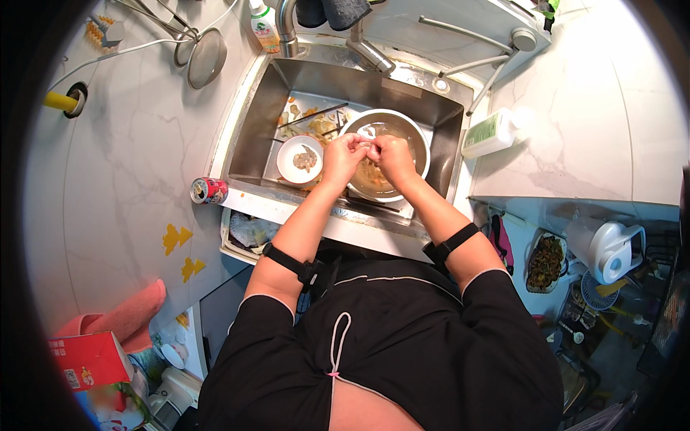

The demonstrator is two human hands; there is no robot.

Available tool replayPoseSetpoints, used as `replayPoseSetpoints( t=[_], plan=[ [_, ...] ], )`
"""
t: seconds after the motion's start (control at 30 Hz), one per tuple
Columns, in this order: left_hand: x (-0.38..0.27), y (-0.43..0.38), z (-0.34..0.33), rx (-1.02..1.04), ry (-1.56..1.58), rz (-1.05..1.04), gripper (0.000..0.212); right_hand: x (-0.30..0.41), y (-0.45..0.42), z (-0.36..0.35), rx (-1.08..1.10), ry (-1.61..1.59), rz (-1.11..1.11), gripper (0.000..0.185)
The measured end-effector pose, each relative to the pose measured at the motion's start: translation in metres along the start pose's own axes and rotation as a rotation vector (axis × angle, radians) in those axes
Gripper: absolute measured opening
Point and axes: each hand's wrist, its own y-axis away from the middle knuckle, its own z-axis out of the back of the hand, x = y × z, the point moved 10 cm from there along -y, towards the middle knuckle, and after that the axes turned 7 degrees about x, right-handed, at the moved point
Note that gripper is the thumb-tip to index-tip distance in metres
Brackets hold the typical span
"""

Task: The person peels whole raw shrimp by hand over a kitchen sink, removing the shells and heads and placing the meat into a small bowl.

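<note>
Over a round metal basin [426, 153] of cloudy water, my left hand [345, 156] and my right hand [393, 159] meet fingertip to fingertip. Both pinch a small pale piece of food, mostly hidden by the fingers; it looks like a shrimp. Orange-brown bits lie in the basin's water. Just left of my left hand stands a small white bowl [288, 167] with a red rim, holding a few greyish peeled shrimp [305, 159]. Bowl and basin both stand in a stainless steel sink [259, 118].
Food scraps [310, 121] and dark chopsticks [315, 115] lie in the sink's back left. Above it hang a faucet [372, 56] and a metal spout [287, 32]. A red can [209, 190] stands at the left rim, a white bottle [490, 132] at the right.
</note>
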Motion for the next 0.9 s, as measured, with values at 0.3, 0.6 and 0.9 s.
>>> replayPoseSetpoints(
  t=[0.3,0.6,0.9],
  plan=[
    [-0.026,0.006,0.002,0.030,-0.308,-0.029,0.014,-0.054,0.012,-0.033,0.130,-0.823,-0.528,0.015],
    [-0.014,0.008,0.001,-0.044,-0.241,0.027,0.014,-0.010,0.005,0.003,0.020,-0.186,-0.183,0.016],
    [0.008,0.000,-0.002,0.010,-0.275,-0.023,0.009,-0.009,0.005,-0.004,0.014,-0.061,-0.135,0.012]
  ],
)
